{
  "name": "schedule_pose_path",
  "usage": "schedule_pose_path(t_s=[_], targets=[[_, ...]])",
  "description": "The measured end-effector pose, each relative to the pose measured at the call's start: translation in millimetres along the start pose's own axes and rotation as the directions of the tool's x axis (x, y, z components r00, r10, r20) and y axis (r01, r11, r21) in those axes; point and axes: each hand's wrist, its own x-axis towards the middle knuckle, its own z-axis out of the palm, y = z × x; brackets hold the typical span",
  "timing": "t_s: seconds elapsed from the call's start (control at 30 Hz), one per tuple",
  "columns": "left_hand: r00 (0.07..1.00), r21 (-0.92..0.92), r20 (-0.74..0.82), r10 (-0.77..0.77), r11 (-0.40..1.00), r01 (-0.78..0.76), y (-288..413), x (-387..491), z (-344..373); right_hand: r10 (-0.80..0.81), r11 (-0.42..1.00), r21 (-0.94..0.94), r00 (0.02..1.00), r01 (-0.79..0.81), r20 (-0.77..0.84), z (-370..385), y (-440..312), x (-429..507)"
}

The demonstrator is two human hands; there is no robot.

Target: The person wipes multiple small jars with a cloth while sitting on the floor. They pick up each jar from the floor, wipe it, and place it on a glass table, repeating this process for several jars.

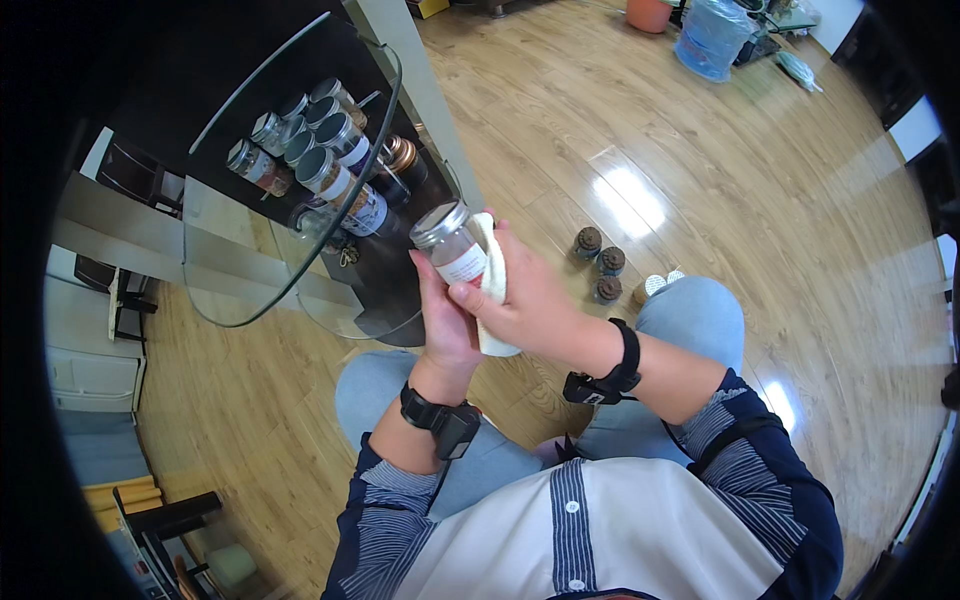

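A clear glass jar [455, 251] with a silver metal lid and a printed label is held tilted between both hands. My left hand [444, 315] grips its lower left side. My right hand [517, 281] presses a white cloth [493, 274] against the jar's right side; the cloth hangs down below the palm. Just beyond the hands, several lidded glass jars [319, 169] stand close together on the lower level of a shelf unit with curved glass shelves [330, 240]. What the nearest jar of that group holds is grainy.
Several small bottles with dark brown tops [610, 261] stand on the wood floor [540, 135], right of my hands, near heart-shaped tags [655, 283] by my knee. Farther back are an orange bucket [649, 13] and a blue plastic container [712, 41]. A black-framed chair [169, 517] is at lower left.
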Motion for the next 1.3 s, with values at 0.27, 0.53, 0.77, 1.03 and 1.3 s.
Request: schedule_pose_path(t_s=[0.27,0.53,0.77,1.03,1.3], targets=[[0.985,0.387,-0.095,0.145,0.917,-0.098,-14.3,-4.3,4.9,0.282,0.737,0.627,0.958,-0.253,0.055,-11.5,-5.4,12.5],[0.94,0.213,-0.245,0.237,0.959,-0.186,0.6,-13.0,3.2,-0.142,0.974,-0.168,0.987,0.153,0.077,-20.4,-16.8,11.7],[0.991,0.323,-0.004,0.133,0.938,-0.125,-13.1,-19.4,4.6,0.266,0.836,0.447,0.948,-0.318,0.178,-4.4,-22.3,12.5],[0.971,0.579,0.092,0.22,0.781,-0.232,-15.2,-16.9,1.8,0.397,0.836,0.348,0.905,-0.424,0.151,-13.8,-3.4,11.8],[0.996,0.419,0.067,0.061,0.904,-0.084,-12.9,-10.1,-0.2,0.512,0.306,0.729,0.752,-0.612,0.416,-16.8,11.9,9.0]])
